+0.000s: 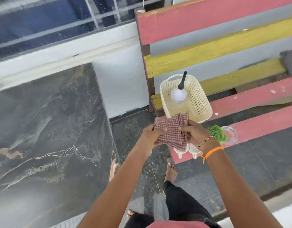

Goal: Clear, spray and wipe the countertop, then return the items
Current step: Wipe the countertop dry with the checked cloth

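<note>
Checked cloth (171,130) folded between both hands: left hand (150,135) pinches left edge, right hand (193,131) grips right side. Dark marble countertop (48,129) at left, apart from the hands. Beyond cloth, cream basket (199,97) with spray bottle (179,94) on painted pink-yellow bench (240,99).

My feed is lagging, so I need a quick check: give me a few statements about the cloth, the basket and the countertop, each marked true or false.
1. Both hands, left and right, hold the red-and-white checked cloth. True.
2. The white spray bottle with a black nozzle stands on the dark marble countertop. False: it stands in the cream perforated plastic basket.
3. The basket sits on the pink and yellow slatted bench. True.
4. The cloth lies spread flat on the countertop. False: it is held above the bench edge.
</note>
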### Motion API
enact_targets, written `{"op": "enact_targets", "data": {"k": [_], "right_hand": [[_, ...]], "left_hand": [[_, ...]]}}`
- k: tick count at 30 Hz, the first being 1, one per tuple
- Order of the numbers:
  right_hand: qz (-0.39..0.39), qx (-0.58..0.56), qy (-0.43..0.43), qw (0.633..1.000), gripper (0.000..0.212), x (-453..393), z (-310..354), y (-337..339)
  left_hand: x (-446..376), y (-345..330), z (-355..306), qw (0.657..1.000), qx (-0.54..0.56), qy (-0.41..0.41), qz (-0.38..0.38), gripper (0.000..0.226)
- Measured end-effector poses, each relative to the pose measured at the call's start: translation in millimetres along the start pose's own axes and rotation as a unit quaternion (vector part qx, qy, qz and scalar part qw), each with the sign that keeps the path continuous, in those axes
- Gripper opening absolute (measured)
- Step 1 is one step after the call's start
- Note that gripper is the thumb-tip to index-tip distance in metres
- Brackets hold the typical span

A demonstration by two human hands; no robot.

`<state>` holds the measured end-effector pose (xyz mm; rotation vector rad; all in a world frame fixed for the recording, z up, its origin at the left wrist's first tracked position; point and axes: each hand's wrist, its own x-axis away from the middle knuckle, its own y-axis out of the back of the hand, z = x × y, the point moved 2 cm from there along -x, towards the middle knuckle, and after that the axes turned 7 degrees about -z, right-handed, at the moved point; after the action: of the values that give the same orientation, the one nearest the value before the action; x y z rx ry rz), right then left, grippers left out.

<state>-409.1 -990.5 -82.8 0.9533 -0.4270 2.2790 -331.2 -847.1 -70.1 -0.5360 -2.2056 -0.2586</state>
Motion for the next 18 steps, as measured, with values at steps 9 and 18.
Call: {"op": "enact_targets", "data": {"k": [9,18], "right_hand": [[-0.137,-0.195,-0.036,0.971,0.037,-103,30,51],[-0.171,-0.132,-0.116,0.969,0.016,-166,33,85]], "left_hand": [[-90,-105,-28,0.975,0.175,0.135,0.014,0.034],[-155,-117,-46,0.996,-0.055,0.07,0.0,0.063]]}}
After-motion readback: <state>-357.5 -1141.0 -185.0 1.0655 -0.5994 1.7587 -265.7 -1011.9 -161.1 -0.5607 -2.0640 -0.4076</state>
